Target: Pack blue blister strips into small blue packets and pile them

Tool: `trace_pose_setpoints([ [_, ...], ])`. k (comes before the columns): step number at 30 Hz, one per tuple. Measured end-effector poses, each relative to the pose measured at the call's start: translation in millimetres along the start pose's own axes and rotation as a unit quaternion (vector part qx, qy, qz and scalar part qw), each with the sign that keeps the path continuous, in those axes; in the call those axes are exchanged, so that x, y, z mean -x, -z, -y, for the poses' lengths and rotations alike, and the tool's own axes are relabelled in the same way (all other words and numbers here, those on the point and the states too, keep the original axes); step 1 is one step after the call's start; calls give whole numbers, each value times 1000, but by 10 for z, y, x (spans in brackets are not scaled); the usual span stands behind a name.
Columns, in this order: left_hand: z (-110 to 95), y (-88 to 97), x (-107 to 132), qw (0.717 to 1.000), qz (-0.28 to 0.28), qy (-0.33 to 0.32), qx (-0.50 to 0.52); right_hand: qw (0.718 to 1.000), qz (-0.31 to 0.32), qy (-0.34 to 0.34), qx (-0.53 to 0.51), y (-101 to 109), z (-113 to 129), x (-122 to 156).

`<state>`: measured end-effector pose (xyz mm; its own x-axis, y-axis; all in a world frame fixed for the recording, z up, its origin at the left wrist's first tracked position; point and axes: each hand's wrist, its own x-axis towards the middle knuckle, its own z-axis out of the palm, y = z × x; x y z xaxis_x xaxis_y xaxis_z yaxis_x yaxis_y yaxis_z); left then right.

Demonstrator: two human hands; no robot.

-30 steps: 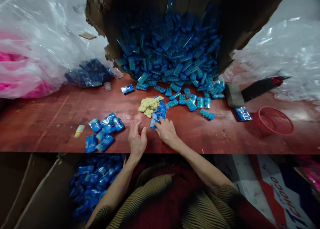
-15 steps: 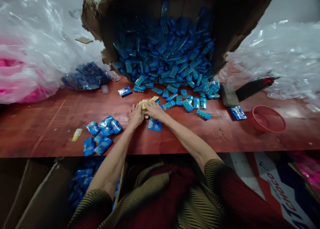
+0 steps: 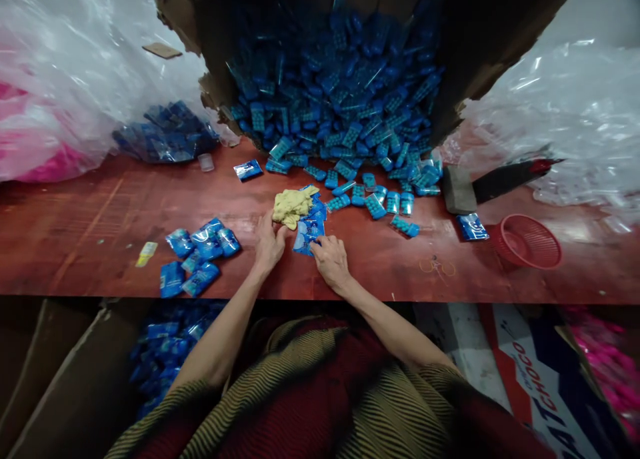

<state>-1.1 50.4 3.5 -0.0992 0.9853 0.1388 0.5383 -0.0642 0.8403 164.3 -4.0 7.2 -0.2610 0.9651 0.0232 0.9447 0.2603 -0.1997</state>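
My left hand rests on the red table with its fingers reaching up to the edge of a crumpled yellow cloth. My right hand has its fingers curled on the lower end of a small stack of blue packets that lies under and beside the cloth. A torn cardboard box at the back spills a heap of blue packets onto the table.
A group of blue packets lies left of my hands. A red basket, a dark block and a black-and-red tool sit at right. Clear plastic bags flank the box. An open carton of blue packets stands below the table edge.
Both hands have drawn back toward me from the yellow cloth. The right hand now sits at the near end of the packet stack, and the cloth shows uncovered again.
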Motion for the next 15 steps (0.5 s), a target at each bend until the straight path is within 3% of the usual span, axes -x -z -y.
trace_pose_setpoints([
  [3,-68,18,304,996,-42,54,64,1000,-5,-1,-1,-33,-5,-13],
  [6,-131,22,518,974,-47,142,169,1000,-13,2,-24,7,-33,-56],
  [10,-186,22,598,945,-49,194,258,999,-33,-15,-38,13,-49,-53],
  [15,-277,-5,641,935,-15,234,265,998,-40,-21,-43,-54,-66,-52],
])
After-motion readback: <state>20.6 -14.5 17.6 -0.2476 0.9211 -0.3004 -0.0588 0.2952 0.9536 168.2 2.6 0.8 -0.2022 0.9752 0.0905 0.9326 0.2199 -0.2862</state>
